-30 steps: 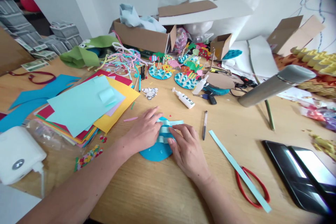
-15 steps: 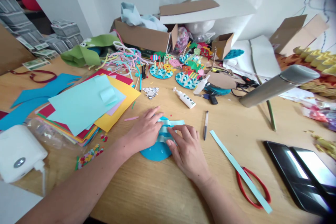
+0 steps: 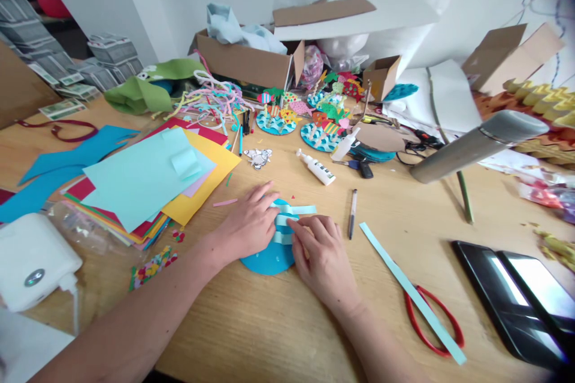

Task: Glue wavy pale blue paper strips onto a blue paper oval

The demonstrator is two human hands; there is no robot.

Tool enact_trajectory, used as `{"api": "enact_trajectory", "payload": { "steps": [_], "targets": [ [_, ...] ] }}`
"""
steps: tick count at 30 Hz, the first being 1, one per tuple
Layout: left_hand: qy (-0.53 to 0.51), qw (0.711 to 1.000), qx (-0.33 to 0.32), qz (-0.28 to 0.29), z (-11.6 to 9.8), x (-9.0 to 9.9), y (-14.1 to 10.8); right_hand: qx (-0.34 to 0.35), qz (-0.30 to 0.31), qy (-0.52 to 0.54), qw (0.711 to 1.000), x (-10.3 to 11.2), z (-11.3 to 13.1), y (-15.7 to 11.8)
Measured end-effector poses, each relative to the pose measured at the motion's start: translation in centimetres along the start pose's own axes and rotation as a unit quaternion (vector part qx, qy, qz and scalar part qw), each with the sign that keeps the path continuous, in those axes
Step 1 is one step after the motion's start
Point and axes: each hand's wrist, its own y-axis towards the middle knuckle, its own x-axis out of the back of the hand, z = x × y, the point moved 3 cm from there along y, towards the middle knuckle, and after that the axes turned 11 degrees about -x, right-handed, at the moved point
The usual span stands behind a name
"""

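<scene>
A blue paper disc [image 3: 268, 263] lies flat on the table before me, with wavy pale-aqua paper strips [image 3: 283, 238] across its upper part. My left hand [image 3: 251, 221] rests on the disc's left side, fingers stretched out over the strips' left ends. From the right, my right hand [image 3: 321, 251] presses its index fingertip onto the middle strip, other fingers bent and thumb apart below. Neither hand visibly grips anything. The top strip's straight end juts past the disc's right edge. Small clear glue spots show on the bare lower disc.
Right of my hands lie a pen [image 3: 353, 214], a loose aqua strip [image 3: 404, 281] over red-handled scissors [image 3: 458, 335], and a black tablet-like device [image 3: 489, 299]. Glue bottles [image 3: 318, 170] and decorated discs [image 3: 275, 122] stand behind. Coloured paper [image 3: 135, 173] is stacked left; a grey cylinder [image 3: 462, 152] stands right.
My right thumb has drawn back right, off the lower strip, uncovering more of it. The right index fingertip stays on the middle strip. My left hand has hardly moved.
</scene>
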Motion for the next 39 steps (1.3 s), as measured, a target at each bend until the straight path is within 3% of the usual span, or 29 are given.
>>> {"api": "enact_trajectory", "payload": {
  "steps": [10,17,26,33,39],
  "targets": [
    [-0.01,1.0,0.009,0.004,-0.03,0.19,0.13,0.001,0.041,-0.049,0.998,-0.1,0.48,0.15],
    [-0.018,1.0,-0.001,-0.022,0.03,0.15,-0.09,0.009,0.038,-0.069,0.997,-0.19,0.55,0.16],
    [-0.023,1.0,-0.001,-0.013,0.14,0.05,-0.18,0.004,0.05,-0.064,0.997,-0.37,0.46,0.14],
    [-0.047,0.998,-0.001,-0.051,0.33,0.24,-0.24,0.002,0.054,-0.056,0.997,-0.36,0.51,0.08],
    [-0.057,0.997,-0.014,-0.047,0.39,0.2,-0.11,-0.004,0.048,-0.038,0.998,-0.26,0.47,0.11]
  ]
}}
